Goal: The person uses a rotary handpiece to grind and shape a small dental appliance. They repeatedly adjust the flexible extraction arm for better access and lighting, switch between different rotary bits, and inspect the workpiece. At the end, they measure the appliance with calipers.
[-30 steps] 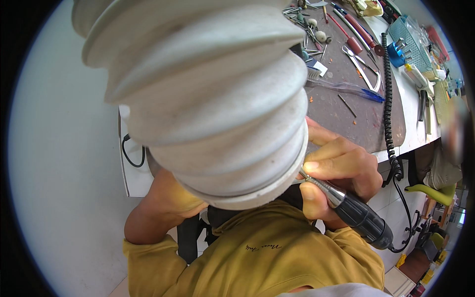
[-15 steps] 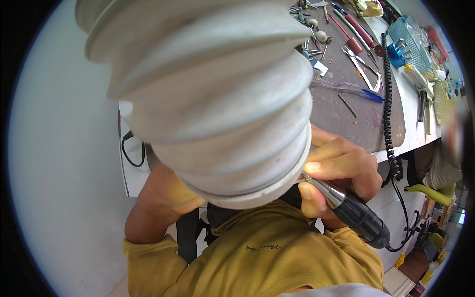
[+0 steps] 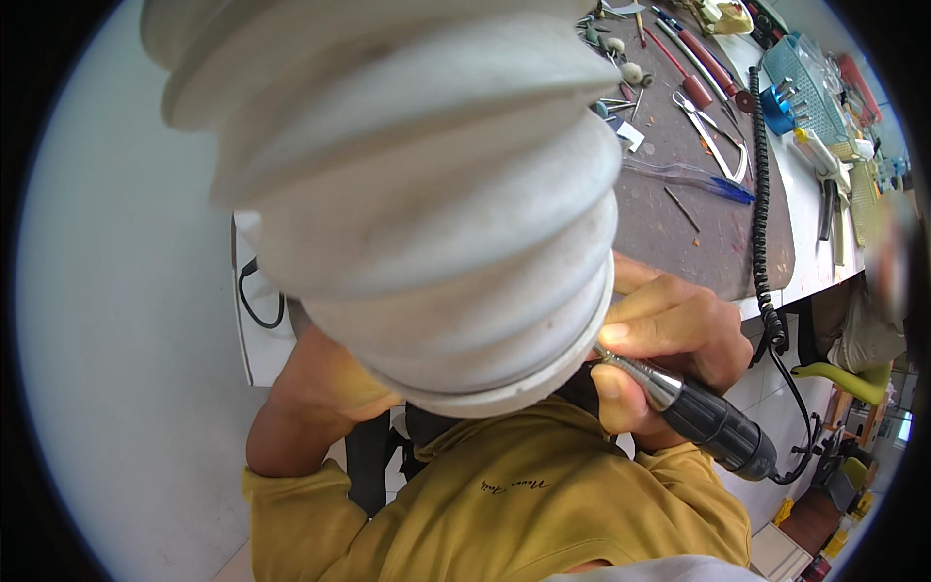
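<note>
A wide, ribbed white hose (image 3: 417, 223) fills the middle of the view and hides the work between my hands. Held in my right hand (image 3: 684, 325) is a black rotary handpiece (image 3: 718, 422) with a silver nose, pinched between thumb and fingers. Its tip points left and disappears behind the hose's lower rim. My left hand (image 3: 339, 378) comes in at the lower left; the hose covers its fingers, so what it holds, if anything, cannot be seen.
On the brown mat (image 3: 669, 233) lie a metal caliper (image 3: 713, 136), a blue-capped brush or pen (image 3: 727, 187) and several small burs. A coiled black cord (image 3: 761, 194) runs along the right. Beyond it stand a blue bur holder (image 3: 779, 109) and a teal basket (image 3: 815, 82).
The hose's lower end has shifted slightly down and right in view. The handpiece's back end has swung a little right and up, while my left hand has barely moved.
</note>
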`<state>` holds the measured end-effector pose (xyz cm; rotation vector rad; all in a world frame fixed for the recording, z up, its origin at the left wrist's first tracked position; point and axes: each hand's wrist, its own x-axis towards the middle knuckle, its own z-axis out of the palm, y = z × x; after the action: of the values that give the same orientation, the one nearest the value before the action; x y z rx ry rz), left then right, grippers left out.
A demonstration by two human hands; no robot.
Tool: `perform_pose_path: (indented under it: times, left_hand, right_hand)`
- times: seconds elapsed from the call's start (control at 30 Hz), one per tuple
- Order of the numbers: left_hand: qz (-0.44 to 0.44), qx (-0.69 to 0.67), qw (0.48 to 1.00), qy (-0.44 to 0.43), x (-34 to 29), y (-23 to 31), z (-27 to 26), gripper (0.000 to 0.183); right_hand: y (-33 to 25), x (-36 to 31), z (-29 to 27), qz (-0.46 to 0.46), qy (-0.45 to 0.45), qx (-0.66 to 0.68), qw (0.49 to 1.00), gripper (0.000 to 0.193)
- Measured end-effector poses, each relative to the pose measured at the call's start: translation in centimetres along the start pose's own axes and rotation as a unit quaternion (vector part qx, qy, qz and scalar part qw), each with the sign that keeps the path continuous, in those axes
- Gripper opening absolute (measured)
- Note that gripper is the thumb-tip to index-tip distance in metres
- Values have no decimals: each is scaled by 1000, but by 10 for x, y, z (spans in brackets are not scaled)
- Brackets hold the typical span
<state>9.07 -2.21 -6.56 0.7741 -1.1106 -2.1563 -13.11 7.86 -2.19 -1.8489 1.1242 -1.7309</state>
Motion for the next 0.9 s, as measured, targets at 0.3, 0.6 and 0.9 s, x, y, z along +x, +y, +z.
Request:
perform_pose_path:
  times: [0.3, 0.6, 0.9]
  left_hand:
    - [51, 119, 992, -11, 2, 2, 4, 41]
    - [30, 202, 979, -1, -3, 13, 8, 32]
    - [-11, 115, 993, 15, -5, 15, 8, 29]
  right_hand:
    - [6, -1, -1, -44, -4, 47, 998, 27]
    - [5, 2, 2, -21, 9, -12, 1000, 29]
    - [0, -1, 8, 36, 90, 45, 994, 22]
